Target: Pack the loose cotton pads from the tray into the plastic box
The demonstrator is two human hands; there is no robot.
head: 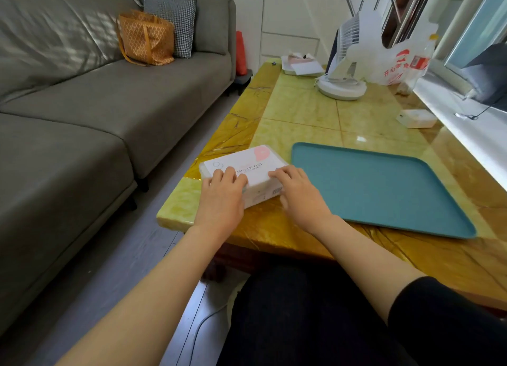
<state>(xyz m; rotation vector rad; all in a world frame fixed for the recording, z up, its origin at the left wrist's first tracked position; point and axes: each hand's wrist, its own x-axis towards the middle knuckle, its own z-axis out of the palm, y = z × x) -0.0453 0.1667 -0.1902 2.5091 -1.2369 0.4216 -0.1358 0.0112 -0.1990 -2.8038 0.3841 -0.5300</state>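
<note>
On the glossy yellow stone counter (301,110), just left of the flat teal tray (384,184), sits the rectangular plastic box (247,160); left hand (222,193) and right hand (297,193) rest relaxed fingers on its top.

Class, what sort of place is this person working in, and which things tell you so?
Most likely a home living room: a grey sofa with a cushion and bag on it, a glossy yellow table beside it, and a fan near the window.
</note>
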